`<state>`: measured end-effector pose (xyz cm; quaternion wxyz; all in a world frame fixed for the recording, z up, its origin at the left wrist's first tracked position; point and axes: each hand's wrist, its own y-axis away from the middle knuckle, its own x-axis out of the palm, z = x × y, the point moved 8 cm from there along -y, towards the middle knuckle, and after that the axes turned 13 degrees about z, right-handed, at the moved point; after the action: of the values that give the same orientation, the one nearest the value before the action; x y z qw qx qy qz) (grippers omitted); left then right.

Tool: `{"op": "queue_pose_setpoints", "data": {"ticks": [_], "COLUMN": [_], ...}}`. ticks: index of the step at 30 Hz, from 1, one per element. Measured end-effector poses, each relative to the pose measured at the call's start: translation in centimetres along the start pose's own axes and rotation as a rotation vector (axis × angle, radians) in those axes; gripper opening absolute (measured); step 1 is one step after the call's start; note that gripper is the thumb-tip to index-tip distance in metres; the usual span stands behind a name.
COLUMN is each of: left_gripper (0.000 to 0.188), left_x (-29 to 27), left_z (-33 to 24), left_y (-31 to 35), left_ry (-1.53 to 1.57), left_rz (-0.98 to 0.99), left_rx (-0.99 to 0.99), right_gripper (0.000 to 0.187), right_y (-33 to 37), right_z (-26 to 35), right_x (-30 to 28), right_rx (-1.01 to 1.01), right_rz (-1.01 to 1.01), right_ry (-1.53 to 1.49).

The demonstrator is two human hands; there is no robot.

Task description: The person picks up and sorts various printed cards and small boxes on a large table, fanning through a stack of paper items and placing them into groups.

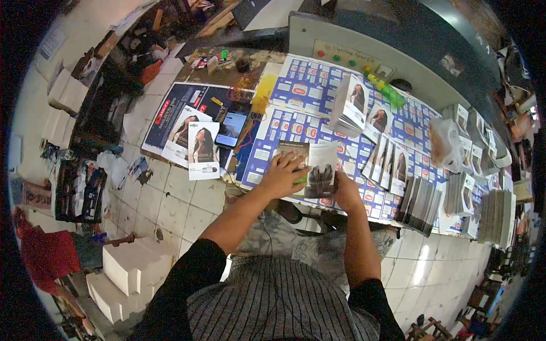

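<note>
Near edge of the table, middle: an open brochure [322, 175] lies on a blue printed sheet [266, 152], dark left page and paler right page facing up, between the two hands.

Left hand: palm down with fingers spread wide [284, 174], it rests flat over the left page, pinning rather than gripping.

Right hand: set at the brochure's right edge [347, 192]; whether thumb and fingers pinch the paper I cannot tell (the fingertips are mostly hidden).

Pressing the pages well: the step looks like opening and flattening, I judge; even pressure from the left palm, with the right hand steadying the outer edge, should keep the pages from skewing. Fingers are best kept light on the printed pictures, which could smudge.

Left side: a smartphone [232, 128] with a lit screen lies just beside two overlapping white-covered brochures [203, 154].

Right side: several fanned brochures [400, 169] lie near the right hand, with a tight row of brochures [420, 206] just beyond them.

Far side: a tall brochure stack [349, 109] stands beside a green plastic bottle [393, 95].
</note>
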<state>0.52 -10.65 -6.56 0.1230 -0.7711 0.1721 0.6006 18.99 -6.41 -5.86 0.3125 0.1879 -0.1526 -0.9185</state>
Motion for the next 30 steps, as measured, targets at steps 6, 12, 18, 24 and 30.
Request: {"op": "queue_pose_setpoints", "data": {"ticks": [6, 12, 18, 24, 30], "left_gripper": [0.056, 0.046, 0.050, 0.070, 0.088], "left_x": [1.4, -2.2, -0.2, 0.5, -0.9], "left_z": [1.2, 6.1, 6.7, 8.4, 6.9], "left_y": [-0.6, 4.0, 4.3, 4.9, 5.0], "left_ry": [-0.049, 0.041, 0.008, 0.354, 0.176], "left_rz": [0.183, -0.055, 0.088, 0.026, 0.253], "left_rx": [-0.002, -0.192, -0.216, -0.176, -0.092], "right_gripper": [0.051, 0.057, 0.061, 0.066, 0.066], "right_y": [-2.3, -2.9, -3.8, -4.1, -4.1], "right_z": [3.4, 2.5, 3.9, 3.5, 3.5], "right_x": [5.1, 6.7, 9.6, 9.8, 9.8], "right_rx": [-0.505, -0.399, -0.519, -0.464, -0.474], "right_rz": [-0.102, -0.095, 0.009, -0.024, -0.040], "right_ry": [0.804, 0.925, 0.960, 1.007, 1.003]}}
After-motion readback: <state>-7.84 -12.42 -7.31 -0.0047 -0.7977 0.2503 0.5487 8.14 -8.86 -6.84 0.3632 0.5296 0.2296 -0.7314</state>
